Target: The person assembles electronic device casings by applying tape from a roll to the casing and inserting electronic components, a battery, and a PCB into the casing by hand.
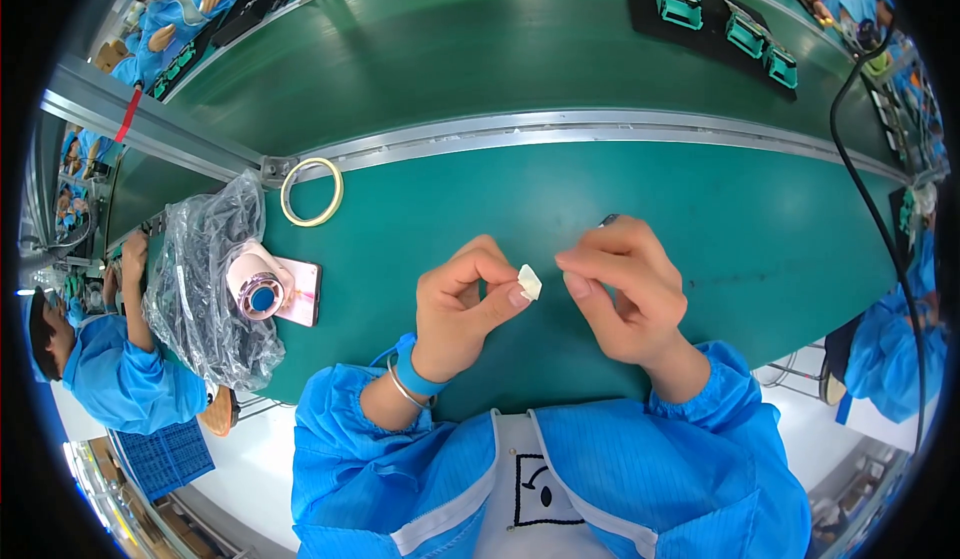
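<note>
Between the thumb and forefinger of my left hand (pixel 465 299) is a small, creased, pale cream piece (pixel 529 282) that looks like tape. My right hand (pixel 630 289) is curled close by on the right, its thumb and forefinger drawn together a short way from the piece. A small dark thing (pixel 608 220) peeks out behind its knuckles; I cannot make out whether the hand holds it. Both hands are above the green worktable (pixel 450 194). A cream tape roll (pixel 312 192) lies flat near the table's far left corner.
Crumpled clear plastic (pixel 205 279), a pink handheld fan (pixel 258 284) and a phone (pixel 302 292) lie at left. Beyond a metal rail (pixel 560 127) runs a green conveyor (pixel 480 49) with teal parts (pixel 680 7) on a black tray. A black cable (pixel 868 189) hangs at right. Co-workers sit around.
</note>
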`<state>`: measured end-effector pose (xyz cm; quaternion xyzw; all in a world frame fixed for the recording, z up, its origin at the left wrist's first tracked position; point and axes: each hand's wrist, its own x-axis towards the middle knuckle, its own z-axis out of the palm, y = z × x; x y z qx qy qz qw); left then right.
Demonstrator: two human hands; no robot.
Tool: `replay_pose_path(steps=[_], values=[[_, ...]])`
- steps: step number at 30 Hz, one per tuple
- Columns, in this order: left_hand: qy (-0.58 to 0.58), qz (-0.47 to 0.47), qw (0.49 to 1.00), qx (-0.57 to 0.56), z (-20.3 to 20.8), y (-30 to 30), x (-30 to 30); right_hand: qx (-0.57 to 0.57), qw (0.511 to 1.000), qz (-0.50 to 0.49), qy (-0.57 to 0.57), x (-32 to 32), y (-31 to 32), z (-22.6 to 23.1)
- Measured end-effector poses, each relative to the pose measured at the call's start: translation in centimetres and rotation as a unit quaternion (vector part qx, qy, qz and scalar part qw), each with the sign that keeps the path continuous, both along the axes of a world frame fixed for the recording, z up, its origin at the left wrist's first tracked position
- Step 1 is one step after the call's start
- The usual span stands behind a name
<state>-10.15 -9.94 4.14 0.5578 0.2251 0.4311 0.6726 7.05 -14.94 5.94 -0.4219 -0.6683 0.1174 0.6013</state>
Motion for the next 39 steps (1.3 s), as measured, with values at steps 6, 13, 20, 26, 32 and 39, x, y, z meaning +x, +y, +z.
replay_pose_path(steps=[6, 13, 20, 26, 32, 39], values=[[0.059, 0.144, 0.982, 0.108, -0.1, -0.6, 0.2, -0.019, 1.0, -0.021, -0.002, -1.4, -0.8, -0.3], [0.098, 0.163, 0.969, 0.155, -0.1, -0.9, 0.3, -0.056, 0.998, -0.019, 0.039, -2.4, -0.9, -0.6], [0.134, 0.155, 0.947, 0.246, -0.4, -0.4, 0.0, -0.189, 0.956, 0.081, 0.209, -1.8, -0.8, -1.1], [0.136, 0.139, 0.938, 0.287, -0.2, -0.3, -0.1, -0.298, 0.852, 0.236, 0.36, -0.6, -0.4, -1.2], [0.112, 0.149, 0.953, 0.237, -0.5, -0.4, -0.1, -0.196, 0.947, 0.097, 0.236, -1.3, -0.7, -0.5], [0.138, 0.187, 0.943, 0.241, -0.1, -0.6, 0.1, -0.03, 0.999, -0.04, -0.012, -2.2, -0.8, -0.4]])
